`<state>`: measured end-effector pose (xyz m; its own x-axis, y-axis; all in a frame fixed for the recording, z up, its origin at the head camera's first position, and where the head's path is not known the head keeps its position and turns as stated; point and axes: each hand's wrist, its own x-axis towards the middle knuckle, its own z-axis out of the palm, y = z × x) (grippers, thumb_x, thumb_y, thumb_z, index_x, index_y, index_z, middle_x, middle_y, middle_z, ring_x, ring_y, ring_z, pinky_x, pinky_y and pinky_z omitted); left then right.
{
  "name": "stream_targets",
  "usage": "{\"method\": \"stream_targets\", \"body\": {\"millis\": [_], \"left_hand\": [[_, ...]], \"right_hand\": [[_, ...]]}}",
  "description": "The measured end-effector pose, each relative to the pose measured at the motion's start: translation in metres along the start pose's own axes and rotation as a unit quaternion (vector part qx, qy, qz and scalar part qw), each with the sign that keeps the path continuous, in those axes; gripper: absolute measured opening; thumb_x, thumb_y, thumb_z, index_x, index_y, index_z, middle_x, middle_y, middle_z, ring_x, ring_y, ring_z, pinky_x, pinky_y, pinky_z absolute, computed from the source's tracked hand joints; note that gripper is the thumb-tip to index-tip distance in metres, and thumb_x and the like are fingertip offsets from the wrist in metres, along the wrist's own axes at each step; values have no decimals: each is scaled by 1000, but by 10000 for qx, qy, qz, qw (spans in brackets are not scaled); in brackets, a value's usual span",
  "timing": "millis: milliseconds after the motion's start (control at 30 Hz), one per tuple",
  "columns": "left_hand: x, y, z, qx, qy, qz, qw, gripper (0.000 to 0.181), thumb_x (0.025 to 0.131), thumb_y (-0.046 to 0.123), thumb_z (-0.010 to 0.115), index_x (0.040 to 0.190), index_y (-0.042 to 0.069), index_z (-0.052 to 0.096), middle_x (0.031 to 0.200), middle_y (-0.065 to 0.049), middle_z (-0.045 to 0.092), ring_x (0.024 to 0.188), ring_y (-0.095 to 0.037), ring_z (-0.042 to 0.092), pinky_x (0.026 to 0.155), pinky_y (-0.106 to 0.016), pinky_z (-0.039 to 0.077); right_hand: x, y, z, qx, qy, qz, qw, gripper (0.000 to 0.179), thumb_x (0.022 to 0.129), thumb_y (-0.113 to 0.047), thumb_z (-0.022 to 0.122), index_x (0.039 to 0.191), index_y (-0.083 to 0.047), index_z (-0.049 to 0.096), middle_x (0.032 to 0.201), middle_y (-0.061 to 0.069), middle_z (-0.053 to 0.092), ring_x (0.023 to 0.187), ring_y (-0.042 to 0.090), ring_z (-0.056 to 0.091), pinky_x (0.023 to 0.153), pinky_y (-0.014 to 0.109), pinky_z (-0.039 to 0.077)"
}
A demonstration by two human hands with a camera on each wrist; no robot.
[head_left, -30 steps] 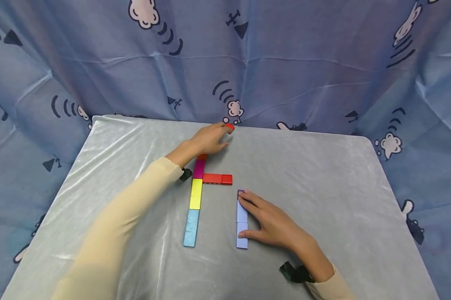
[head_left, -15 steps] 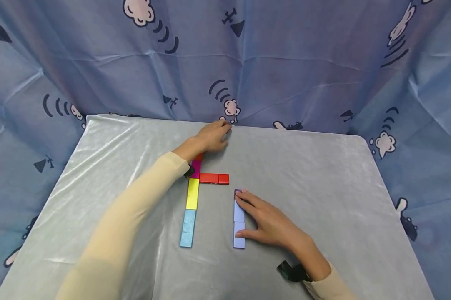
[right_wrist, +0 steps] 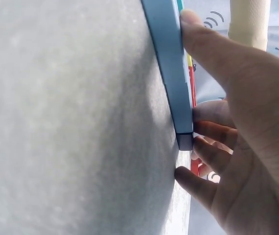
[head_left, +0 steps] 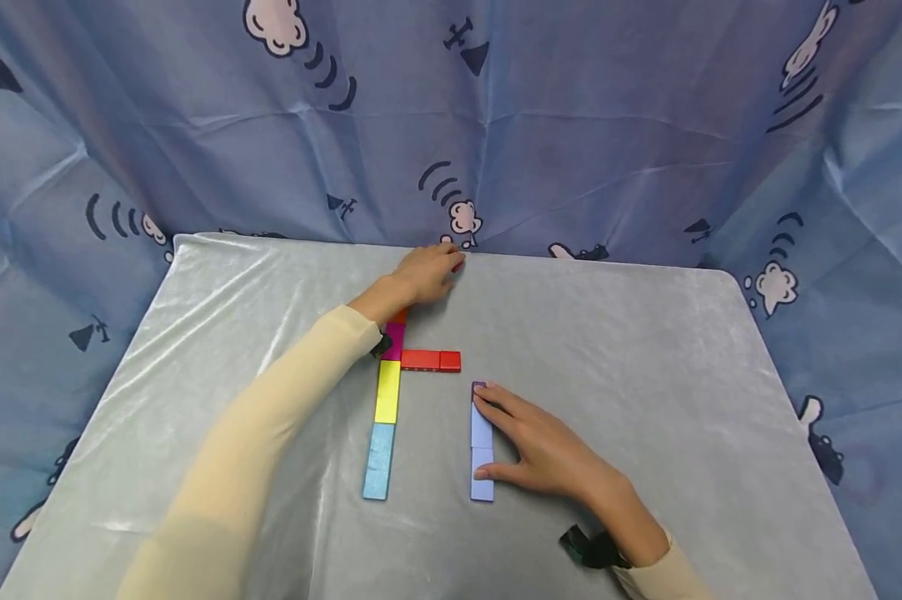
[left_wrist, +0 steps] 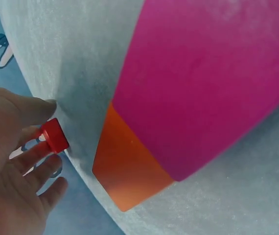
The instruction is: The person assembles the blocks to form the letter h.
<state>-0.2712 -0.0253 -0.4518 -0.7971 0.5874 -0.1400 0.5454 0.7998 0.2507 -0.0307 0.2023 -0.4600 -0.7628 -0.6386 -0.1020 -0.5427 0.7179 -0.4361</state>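
Note:
At the far table edge in the head view, my left hand (head_left: pixel 427 273) holds a small red block (head_left: pixel 458 267), mostly hidden by the fingers. In the left wrist view the red block (left_wrist: pixel 55 135) sits at the index and middle fingertips, the thumb tip close by. My right hand (head_left: pixel 544 446) rests its fingertips on a strip of two lavender blocks (head_left: pixel 482 427) with a dark purple block (head_left: pixel 478 387) at its far end. The thumb lies on the nearer lavender block. From the side, the right wrist view shows these fingers on the strip's top.
Left of the strip runs a line of a light blue block (head_left: pixel 378 462), a yellow block (head_left: pixel 388 392), a magenta block (head_left: pixel 394 340) and an orange block (left_wrist: pixel 129 161). Red blocks (head_left: pixel 430 361) branch rightward from it. A patterned curtain (head_left: pixel 571 142) hangs behind the grey-clothed table (head_left: pixel 631 358).
The red block was visible beyond my left fingertips a second ago; now the fingers cover most of it. My right hand stays on the lavender strip.

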Motion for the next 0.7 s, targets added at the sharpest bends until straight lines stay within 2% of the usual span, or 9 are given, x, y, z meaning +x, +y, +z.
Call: {"method": "stream_targets", "body": {"millis": [167,367,567,700], "left_hand": [[-1,3,0,-24,-56,-36,10000,49,101,5,60,150,6,56,151,-17,54,129,-34,61,113,-49,53],[-4,6,-3,-120,-102,-97,9998,40,100,6,64,140,4,63,139,-17,57,116,-33,63,106,-47,56],[-7,8,-6,-31,-209,-111,9997,36,101,8,67,137,4,65,130,-16,62,113,-33,64,105,-46,56],[-8,9,-6,-38,-211,-1,9998,37,101,11,68,138,5,65,127,-16,64,114,-32,64,105,-46,56]], "right_hand": [[-2,1,0,12,-17,45,10000,98,87,-62,79,162,-10,43,172,5,38,159,27,39,125,50,44],[-2,0,0,56,-22,84,9999,98,87,-61,80,162,-10,43,172,6,39,159,28,40,125,51,44],[-1,-1,-2,66,-34,114,9999,99,86,-60,81,162,-10,43,172,6,38,159,28,40,124,50,44],[-1,-2,-3,94,-55,130,9999,99,86,-60,81,162,-11,43,172,6,38,159,28,40,125,51,44]]}}
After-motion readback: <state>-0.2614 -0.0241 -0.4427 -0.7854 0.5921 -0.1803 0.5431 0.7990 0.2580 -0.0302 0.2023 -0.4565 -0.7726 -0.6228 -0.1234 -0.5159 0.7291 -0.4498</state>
